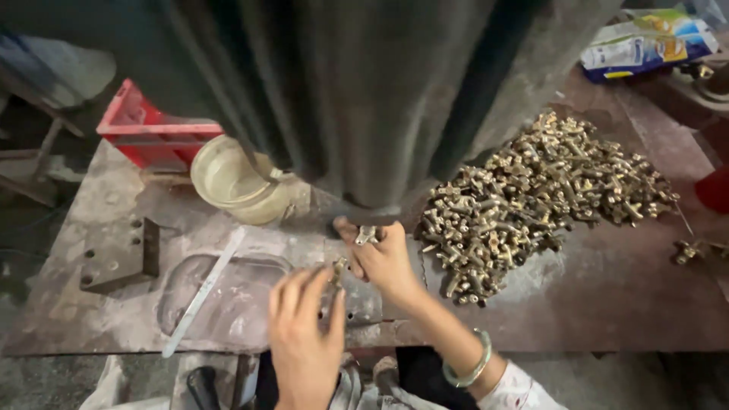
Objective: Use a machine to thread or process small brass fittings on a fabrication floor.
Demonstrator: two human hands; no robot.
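My right hand (383, 258) holds a small brass fitting (367, 234) up against the base of the dark machine column (357, 99). A green bangle (471, 364) sits on that wrist. Close beside it, my left hand (304, 334) pinches another small brass fitting (337, 270) between its fingertips, just above the metal table (607, 304). To the right of both hands lies a big heap of brass fittings (531, 197).
A cream bowl (231, 181) and a red crate (152, 133) stand at the back left. A flat metal strip (203, 292) and a drilled steel block (121, 254) lie on the left. A printed packet (645, 44) sits at the far right corner, and stray fittings (691, 250) near the right edge.
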